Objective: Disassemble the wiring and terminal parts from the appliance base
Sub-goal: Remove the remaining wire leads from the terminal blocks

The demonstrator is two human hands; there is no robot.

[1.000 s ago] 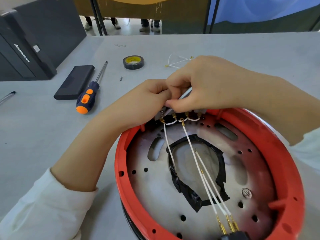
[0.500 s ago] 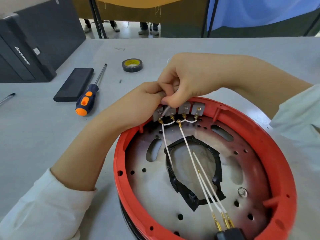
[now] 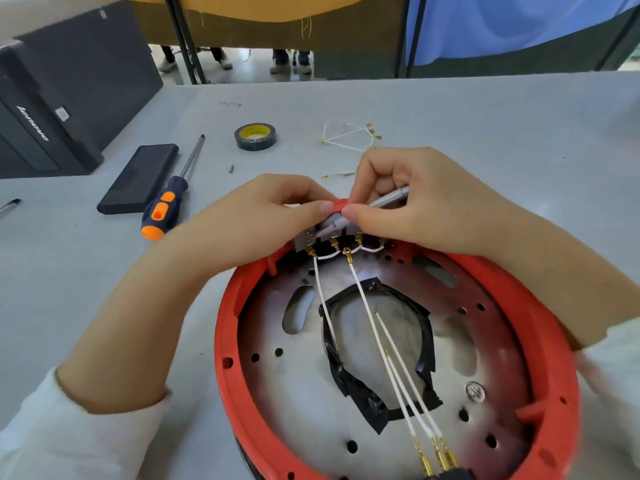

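**Both hands at the terminal strip**

Right hand (image 3: 426, 202) pinches a grey metal tool (image 3: 377, 207). Left hand (image 3: 263, 216) grips the terminal strip (image 3: 332, 233) on the far rim of the red appliance base (image 3: 547, 358), which sits on the table (image 3: 86, 271). White wires (image 3: 367, 306) cross the base. Black case (image 3: 52, 109) far left reads "lenovo".

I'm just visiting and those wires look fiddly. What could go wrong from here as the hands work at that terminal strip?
1. The right hand holds a thin grey tool at the terminals, right beside the left hand; a slip might jab its thumb.
2. The white wires are thin, so hard prying could snap one or bend a terminal.
3. The base sits unclamped, so it might shift.
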